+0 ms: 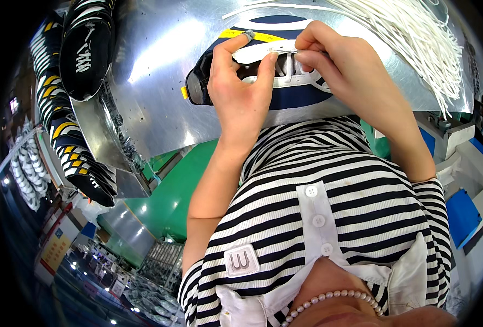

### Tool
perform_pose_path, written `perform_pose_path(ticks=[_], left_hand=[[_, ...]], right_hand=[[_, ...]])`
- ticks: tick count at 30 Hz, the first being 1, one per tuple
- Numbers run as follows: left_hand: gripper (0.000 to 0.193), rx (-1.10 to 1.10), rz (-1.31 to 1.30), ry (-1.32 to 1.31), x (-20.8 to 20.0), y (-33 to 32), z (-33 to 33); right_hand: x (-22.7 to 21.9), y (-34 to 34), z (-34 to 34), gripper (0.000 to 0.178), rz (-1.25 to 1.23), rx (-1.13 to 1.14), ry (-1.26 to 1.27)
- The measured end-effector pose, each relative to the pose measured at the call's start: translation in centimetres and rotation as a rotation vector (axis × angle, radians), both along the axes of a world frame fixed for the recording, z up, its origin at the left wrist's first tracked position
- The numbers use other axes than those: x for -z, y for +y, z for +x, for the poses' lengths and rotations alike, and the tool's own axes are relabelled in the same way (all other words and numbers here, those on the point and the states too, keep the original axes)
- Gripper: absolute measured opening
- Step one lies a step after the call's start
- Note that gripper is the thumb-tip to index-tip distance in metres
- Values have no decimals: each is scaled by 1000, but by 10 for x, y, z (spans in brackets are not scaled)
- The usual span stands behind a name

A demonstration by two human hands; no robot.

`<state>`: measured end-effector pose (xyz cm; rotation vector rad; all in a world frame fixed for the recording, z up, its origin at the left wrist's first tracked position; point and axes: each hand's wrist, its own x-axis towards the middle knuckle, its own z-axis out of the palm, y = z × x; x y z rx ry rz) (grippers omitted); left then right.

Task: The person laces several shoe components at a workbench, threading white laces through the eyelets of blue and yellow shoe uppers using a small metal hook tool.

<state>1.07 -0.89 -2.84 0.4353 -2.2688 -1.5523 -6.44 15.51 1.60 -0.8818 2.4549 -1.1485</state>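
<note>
On the metal table lies a shoe upper (301, 98) in navy, white and yellow, its heel to the left. My left hand (238, 90) grips its white eyelet strip (255, 53), thumb on the near side and forefinger reaching over the far side. That forefinger has a grey covering on its tip. White shoelace (289, 68) crosses the opening between the eyelet rows. My right hand (339, 62) pinches at the strip, thumb and forefinger closed on what looks like the shoelace; its end is hidden by the fingers.
A thick bundle of loose white laces (410, 43) lies at the far right of the metal table (165, 103). Stacked dark shoe uppers (86, 60) with white and yellow stripes stand along the left side. A blue panel (463, 218) is at the right.
</note>
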Motion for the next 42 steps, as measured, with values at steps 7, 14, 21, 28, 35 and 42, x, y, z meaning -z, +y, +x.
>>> perform_pose_path(ticks=[7, 14, 21, 28, 35, 42], left_hand=[[37, 40, -138, 49, 5, 5, 4], [38, 39, 208, -16, -5, -3, 0], [38, 30, 347, -53, -10, -12, -14], [43, 112, 97, -157, -29, -21, 1], [26, 342, -533, -50, -22, -9, 8], [22, 413, -431, -69, -20, -19, 3]], right_hand=[[29, -19, -5, 14, -54, -28, 142], [4, -13, -15, 17, 53, -84, 189], [32, 12, -13, 21, 1, 262, 116], [41, 19, -27, 19, -75, 191, 28], [25, 11, -51, 27, 41, -537, 428], [12, -3, -66, 25, 274, -755, 607]])
